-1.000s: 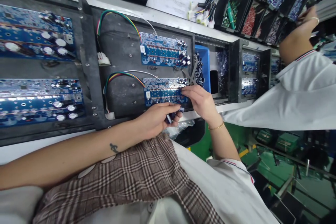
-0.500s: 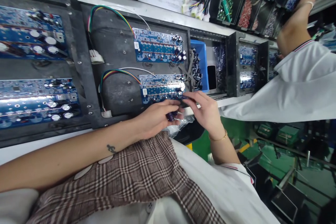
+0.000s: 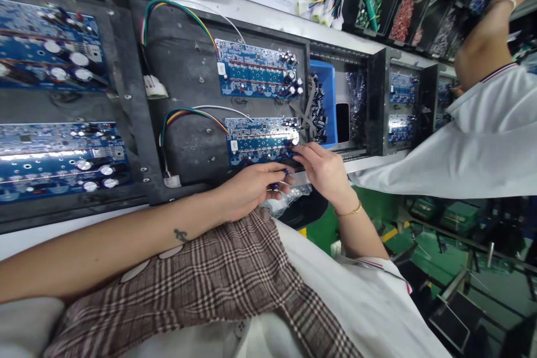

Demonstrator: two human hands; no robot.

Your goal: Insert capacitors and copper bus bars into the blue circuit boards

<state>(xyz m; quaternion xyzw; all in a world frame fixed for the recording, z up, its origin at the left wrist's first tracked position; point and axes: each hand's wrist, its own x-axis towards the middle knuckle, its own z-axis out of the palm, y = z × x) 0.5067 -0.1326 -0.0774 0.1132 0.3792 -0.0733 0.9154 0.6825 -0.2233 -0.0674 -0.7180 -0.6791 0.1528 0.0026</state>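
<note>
My left hand [image 3: 255, 185] is curled around a few dark cylindrical capacitors [image 3: 274, 186], just off the front edge of the near circuit board [image 3: 262, 144]. My right hand [image 3: 325, 172] pinches a small dark capacitor at that board's lower right corner; the fingertips mostly hide it. A silver-topped capacitor stands on the board just above those fingertips. Coloured wires [image 3: 191, 113] run from the board's left end to a white plug. Behind it lies a matching far circuit board [image 3: 258, 71], with several capacitors upright at its right end.
A blue bin [image 3: 331, 98] of loose capacitors and a phone [image 3: 343, 123] lie right of the boards. More boards [image 3: 54, 154] sit left behind a divider. Parts bins [image 3: 403, 14] stand at the back right, where a co-worker's arm [image 3: 482, 47] reaches in.
My right fingertips have moved slightly up onto the board's lower right corner. My left fingers have shifted around the capacitors. The whole view has shifted a little.
</note>
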